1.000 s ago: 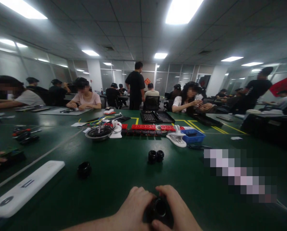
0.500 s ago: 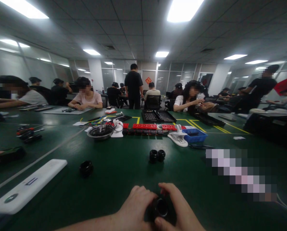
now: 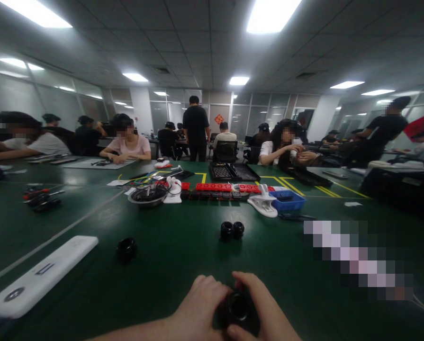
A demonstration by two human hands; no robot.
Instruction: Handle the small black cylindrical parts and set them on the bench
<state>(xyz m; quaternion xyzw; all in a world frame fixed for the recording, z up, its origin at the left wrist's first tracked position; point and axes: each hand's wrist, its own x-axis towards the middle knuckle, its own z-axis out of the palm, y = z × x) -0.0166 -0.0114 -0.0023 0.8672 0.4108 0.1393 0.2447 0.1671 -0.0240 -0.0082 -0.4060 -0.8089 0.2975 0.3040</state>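
Note:
A black, hollow ring-shaped fitting (image 3: 239, 308) is held low over the near edge of the green table, its round opening facing me. My left hand (image 3: 199, 303) is closed against its left side, knuckles up. My right hand (image 3: 266, 310) curls around the right side, with the thumb at the lower front and the index finger over the top. The palms hide part of the fitting. Farther forward, two similar black fittings (image 3: 227, 230) sit side by side on the table. Another single black ring fitting (image 3: 126, 249) lies to the left.
A long white device (image 3: 51, 272) lies at left on the green table (image 3: 169, 251). Farther back are a metal bowl (image 3: 146, 203) of dark parts, red blocks (image 3: 213, 187), a white clip stand (image 3: 263, 206) and a blue bin (image 3: 289, 201). A blurred-out object lies at right. Several people work around.
My hands stay almost in place around the fitting. At far left, a hand with a dark object has gone from view. The standing person in black at the back shifts slightly left.

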